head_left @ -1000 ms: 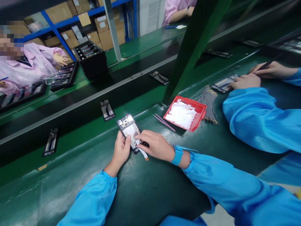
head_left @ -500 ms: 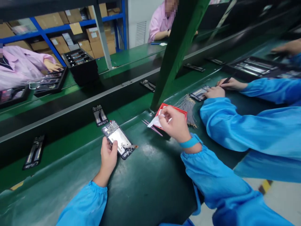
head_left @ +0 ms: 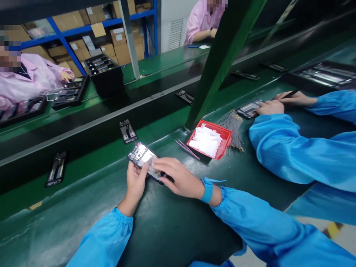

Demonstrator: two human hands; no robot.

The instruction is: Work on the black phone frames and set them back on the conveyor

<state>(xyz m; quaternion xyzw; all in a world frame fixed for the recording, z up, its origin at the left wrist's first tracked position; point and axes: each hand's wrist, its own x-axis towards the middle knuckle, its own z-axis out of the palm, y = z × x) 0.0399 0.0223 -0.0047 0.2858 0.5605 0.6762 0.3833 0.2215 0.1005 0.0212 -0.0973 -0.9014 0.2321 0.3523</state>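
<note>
A phone with its back off (head_left: pixel 142 152), its circuit board and a silvery plate showing, is tilted in my left hand (head_left: pixel 136 181). The thumb of that hand rests on the near edge. Over the lower half of the phone lies my right hand (head_left: pixel 180 177), fingers stretched onto its surface and thumb apart below them. No white slip shows at its fingertips, and the part of the phone beneath is hidden. Right of the phone stands a red tray (head_left: pixel 228 138) of white paper-like slips (head_left: pixel 207 141). Thin tweezers (head_left: pixel 187 149) lie along its left side.
Several phone frames, one of them nearby (head_left: pixel 127 131), lie along the green line. Behind the tray is a bundle of thin cables (head_left: pixel 232 129). A green post (head_left: pixel 214 74) rises beyond it. At right, a co-worker's hands (head_left: pixel 274 105) work on another phone.
My right hand has moved left and down from the red tray, where it held a white slip, onto the phone. The tray's contents are now uncovered. My left hand still holds the phone.
</note>
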